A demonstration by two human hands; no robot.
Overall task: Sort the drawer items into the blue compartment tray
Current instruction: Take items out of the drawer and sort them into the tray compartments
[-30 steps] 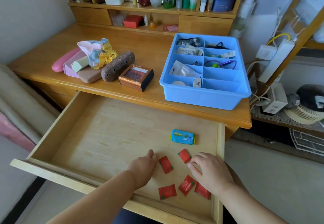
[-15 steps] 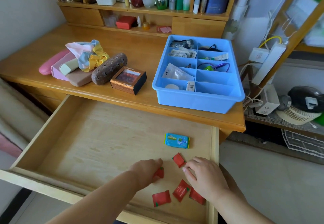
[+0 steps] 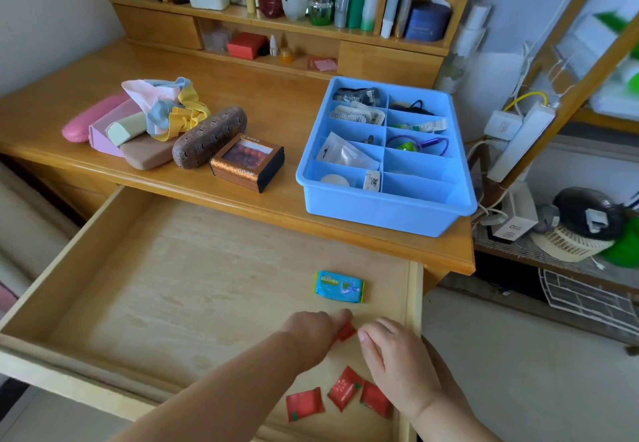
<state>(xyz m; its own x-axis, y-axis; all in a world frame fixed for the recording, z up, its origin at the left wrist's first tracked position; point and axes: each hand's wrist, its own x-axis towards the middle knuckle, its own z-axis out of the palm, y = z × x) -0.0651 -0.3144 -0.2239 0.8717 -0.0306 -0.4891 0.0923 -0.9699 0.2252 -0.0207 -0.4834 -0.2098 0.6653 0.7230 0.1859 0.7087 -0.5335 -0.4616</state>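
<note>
The open wooden drawer holds a blue wet-wipe pack and several small red packets. Three red packets lie near the drawer's front right corner. My left hand is closed around red packets, which stick out at its fingertips. My right hand rests palm down just right of it, fingers spread, touching the drawer floor and partly covering one red packet. The blue compartment tray stands on the desk above the drawer, with small items in most compartments.
On the desk's left lie glasses cases, a crumpled cloth and a brown gift box. A shelf with bottles stands at the back. Power strips, cables and a small fan crowd the right side beyond the desk.
My left hand slid right across the drawer, gathering one red packet and reaching the second. My right hand stayed beside the packets.
</note>
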